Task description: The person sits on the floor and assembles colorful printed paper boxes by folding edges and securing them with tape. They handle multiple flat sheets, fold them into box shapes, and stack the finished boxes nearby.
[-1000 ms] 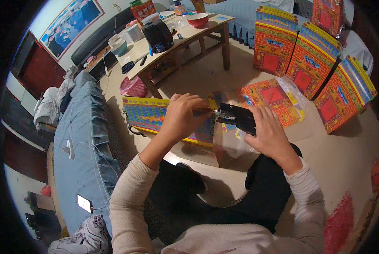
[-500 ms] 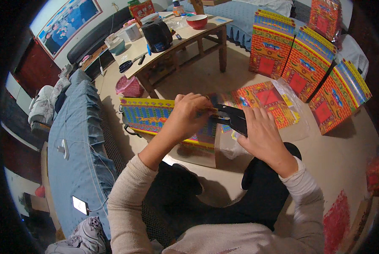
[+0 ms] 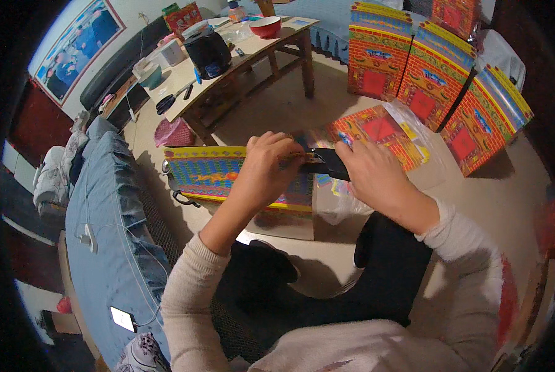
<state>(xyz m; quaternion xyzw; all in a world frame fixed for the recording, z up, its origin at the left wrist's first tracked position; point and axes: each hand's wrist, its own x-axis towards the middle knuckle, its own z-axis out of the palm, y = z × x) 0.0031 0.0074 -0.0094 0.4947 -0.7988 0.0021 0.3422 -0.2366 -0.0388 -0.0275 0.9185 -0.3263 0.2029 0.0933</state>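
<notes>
A black stapler is pressed under my right hand, whose fingers close over its back end. Its front end meets the near-right end of a printed cardboard box in yellow, blue and red. My left hand grips that end of the box, fingers curled over its top edge, close to the stapler's nose. The exact spot between stapler and cardboard is partly hidden by my fingers. Beyond my hands, flat printed cardboard sheets with red centres lie on the floor beside clear plastic wrap.
Several brick-patterned cardboard pieces stand upright at the far right. A wooden table holds a black appliance, a red bowl and scissors. A pink basket sits below. A blue-covered couch with a phone runs along the left.
The stapler's arms, spread apart before, are now pressed together. My right hand has slid over it toward my left hand. The whole view has shifted slightly.
</notes>
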